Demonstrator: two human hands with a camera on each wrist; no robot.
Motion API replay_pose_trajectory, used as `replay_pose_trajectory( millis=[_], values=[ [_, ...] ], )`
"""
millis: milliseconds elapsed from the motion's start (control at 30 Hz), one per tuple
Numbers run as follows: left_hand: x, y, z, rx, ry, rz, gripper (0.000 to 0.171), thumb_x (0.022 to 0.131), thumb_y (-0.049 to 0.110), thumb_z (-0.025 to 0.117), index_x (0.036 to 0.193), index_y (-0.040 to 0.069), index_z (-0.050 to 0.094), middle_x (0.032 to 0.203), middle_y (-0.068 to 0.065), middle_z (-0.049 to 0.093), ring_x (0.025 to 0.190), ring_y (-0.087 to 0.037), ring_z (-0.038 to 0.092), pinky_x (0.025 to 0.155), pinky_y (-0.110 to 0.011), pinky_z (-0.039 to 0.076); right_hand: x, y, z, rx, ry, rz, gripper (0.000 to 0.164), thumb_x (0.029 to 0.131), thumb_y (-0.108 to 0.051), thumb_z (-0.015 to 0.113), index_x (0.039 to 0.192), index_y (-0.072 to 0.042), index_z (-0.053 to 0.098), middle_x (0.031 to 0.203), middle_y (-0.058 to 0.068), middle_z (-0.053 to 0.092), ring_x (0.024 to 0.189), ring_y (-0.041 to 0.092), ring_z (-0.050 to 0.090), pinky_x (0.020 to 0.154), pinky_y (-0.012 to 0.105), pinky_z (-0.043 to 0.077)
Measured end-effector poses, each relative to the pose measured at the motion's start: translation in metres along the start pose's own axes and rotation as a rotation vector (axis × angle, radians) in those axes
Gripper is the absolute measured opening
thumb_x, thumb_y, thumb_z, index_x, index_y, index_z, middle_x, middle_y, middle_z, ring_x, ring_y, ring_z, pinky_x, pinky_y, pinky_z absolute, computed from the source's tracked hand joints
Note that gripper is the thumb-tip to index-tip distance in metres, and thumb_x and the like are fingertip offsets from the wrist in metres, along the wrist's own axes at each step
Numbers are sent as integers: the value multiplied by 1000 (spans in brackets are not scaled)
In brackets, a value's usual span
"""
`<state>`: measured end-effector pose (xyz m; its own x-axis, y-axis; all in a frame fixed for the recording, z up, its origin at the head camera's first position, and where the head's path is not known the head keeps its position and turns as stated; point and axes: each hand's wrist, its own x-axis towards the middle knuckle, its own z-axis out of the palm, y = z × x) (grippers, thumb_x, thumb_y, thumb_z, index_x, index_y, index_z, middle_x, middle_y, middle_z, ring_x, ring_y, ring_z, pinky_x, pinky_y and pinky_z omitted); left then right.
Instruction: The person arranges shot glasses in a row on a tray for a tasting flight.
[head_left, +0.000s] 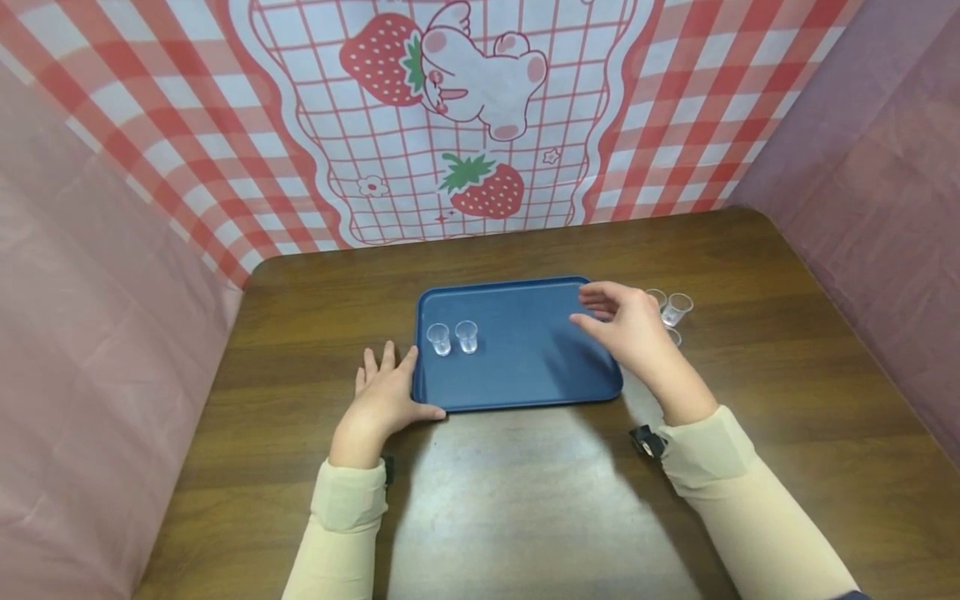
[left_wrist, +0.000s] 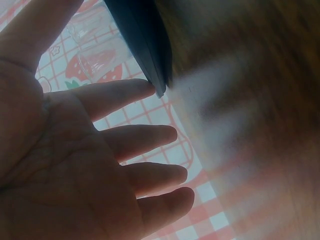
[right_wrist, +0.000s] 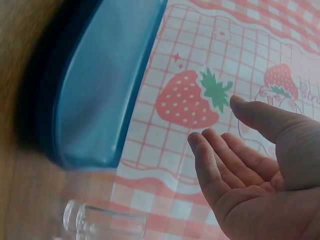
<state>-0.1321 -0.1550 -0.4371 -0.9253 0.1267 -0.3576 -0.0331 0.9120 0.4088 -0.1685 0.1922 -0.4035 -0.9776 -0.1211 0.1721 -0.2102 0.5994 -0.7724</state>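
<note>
On the brown table lies a blue tray, with two small clear cups standing side by side toward its left end. My left hand is spread at the tray's near left corner; in the left wrist view the index fingertip meets the tray's edge. Over the right end of the tray hovers my right hand, its fingers loosely bent, thumb apart, nothing between them. Several more clear cups stand on the table just right of the tray, partly hidden behind that hand.
A red-and-white checked cloth with strawberry pictures hangs behind the table. Pinkish curtains close off both sides. In the right wrist view a clear cup stands close to the tray's end.
</note>
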Motion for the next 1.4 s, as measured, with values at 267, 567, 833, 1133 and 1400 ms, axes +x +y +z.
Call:
replay_pose_trajectory(
  millis=[267,567,833,1133,1400],
  values=[
    [0,0,0,1,-5,-2,118,75,48,90,163,8,22,165,-28,1,147,-52,-12,117,-62,0,-2,6,-12,-3,13,36,44,91,-11,79,129,5,64,120,23,68,110,37,67,92,45,54],
    [-1,1,0,3,-1,-6,117,75,48,89,162,8,23,165,-27,1,147,-52,-11,117,-63,1,-9,10,-24,-20,54,49,42,91,-11,79,128,4,64,119,22,69,107,35,69,88,43,55],
    [0,1,-1,8,0,-3,117,75,48,90,162,6,23,165,-28,2,147,-53,-10,117,-63,1,-15,18,-31,-37,106,52,40,90,-11,80,124,4,67,117,22,70,105,35,70,85,35,56],
    [2,0,0,11,2,-2,117,75,48,90,162,7,24,165,-28,2,147,-52,-10,117,-62,1,-23,26,-44,-27,121,101,46,90,-18,81,126,5,66,118,24,69,106,37,69,82,19,54],
    [1,0,-1,8,2,-1,117,75,48,90,162,7,24,165,-28,3,147,-52,-10,117,-63,1,-26,36,-53,-24,144,94,46,89,-16,82,125,7,66,115,25,70,103,37,70,77,9,49]
  ],
)
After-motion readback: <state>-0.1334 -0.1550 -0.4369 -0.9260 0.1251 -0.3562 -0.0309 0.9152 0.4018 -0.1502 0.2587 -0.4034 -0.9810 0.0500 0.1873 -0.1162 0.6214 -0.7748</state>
